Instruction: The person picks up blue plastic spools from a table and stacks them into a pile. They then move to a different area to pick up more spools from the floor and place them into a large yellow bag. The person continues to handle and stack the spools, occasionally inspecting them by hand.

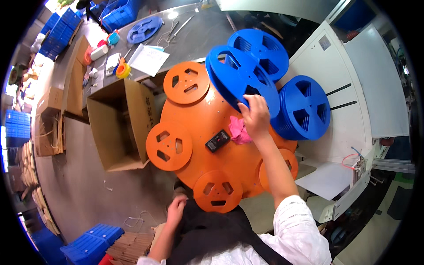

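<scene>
A large blue reel with cut-out windows sits tilted over the far side of an orange turntable. My right hand is closed on its near rim, thumb and fingers pinching the edge. Below that hand lies a crumpled pink cloth, and beside it a small black box-shaped device. My left hand hangs by my lap, left of the nearest orange disc. It holds nothing that I can see, and its fingers are loosely curled and apart.
More blue reels stand stacked behind and at the right. Orange discs ring the turntable. An open cardboard box stands left. The grey workbench holds papers and tools. A white machine panel rises at right.
</scene>
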`<state>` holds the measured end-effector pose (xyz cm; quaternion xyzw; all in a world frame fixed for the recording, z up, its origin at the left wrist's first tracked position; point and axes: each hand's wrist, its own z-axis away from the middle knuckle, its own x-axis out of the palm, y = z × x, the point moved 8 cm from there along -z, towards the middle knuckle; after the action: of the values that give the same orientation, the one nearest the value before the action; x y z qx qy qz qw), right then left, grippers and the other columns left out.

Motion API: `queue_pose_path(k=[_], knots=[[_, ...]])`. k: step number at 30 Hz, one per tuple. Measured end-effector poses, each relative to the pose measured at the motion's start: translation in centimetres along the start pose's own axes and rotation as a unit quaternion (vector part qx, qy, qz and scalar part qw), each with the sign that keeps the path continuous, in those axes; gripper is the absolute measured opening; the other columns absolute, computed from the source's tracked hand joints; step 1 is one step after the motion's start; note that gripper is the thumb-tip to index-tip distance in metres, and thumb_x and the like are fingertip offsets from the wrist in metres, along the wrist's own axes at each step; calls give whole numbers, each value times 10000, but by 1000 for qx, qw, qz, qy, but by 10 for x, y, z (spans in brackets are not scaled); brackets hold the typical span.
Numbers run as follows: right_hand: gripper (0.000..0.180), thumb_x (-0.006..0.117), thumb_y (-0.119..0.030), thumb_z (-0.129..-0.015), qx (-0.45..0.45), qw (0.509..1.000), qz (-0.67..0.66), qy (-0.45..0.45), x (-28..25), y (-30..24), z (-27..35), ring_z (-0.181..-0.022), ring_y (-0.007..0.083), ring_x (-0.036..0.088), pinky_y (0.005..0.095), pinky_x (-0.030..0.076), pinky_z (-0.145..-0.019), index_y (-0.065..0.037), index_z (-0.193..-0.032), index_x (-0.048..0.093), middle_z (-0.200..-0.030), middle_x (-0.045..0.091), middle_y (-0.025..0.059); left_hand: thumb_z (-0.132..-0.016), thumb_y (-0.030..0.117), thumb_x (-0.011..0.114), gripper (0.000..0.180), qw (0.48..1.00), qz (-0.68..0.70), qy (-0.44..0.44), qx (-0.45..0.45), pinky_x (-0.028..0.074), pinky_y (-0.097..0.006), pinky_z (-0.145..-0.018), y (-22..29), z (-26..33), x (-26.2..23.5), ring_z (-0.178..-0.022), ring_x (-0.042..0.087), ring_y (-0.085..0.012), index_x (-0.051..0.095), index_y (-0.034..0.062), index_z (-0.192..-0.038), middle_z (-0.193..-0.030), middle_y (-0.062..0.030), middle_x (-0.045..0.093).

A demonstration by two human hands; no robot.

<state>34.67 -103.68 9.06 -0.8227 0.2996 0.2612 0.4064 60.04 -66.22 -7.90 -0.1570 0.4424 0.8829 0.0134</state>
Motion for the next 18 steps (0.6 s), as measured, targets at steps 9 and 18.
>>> queue_pose_path(k=[9, 18], knots=[[155, 455, -176, -983, 434, 815, -383, 18, 2, -144, 148, -785, 63, 490, 237, 433, -681, -46, -1005, 538, -887, 547, 21, -865, 211, 576, 793, 917, 239, -265, 177, 176, -418, -1119, 235, -34, 10, -1396, 194, -296, 71, 110, -1468, -1516, -145, 158], [149, 522, -123, -936, 349, 871, -346, -22, 83, -331, 202, -803, 159, 559, 268, 452, -735, -8, -1030, 514, -939, 569, 86, -990, 217, 435, 347, 872, 448, -192, -44, 472, -310, -852, 166, -10, -127, -938, 590, -154, 430, 51, -1294, -1114, -80, 581]])
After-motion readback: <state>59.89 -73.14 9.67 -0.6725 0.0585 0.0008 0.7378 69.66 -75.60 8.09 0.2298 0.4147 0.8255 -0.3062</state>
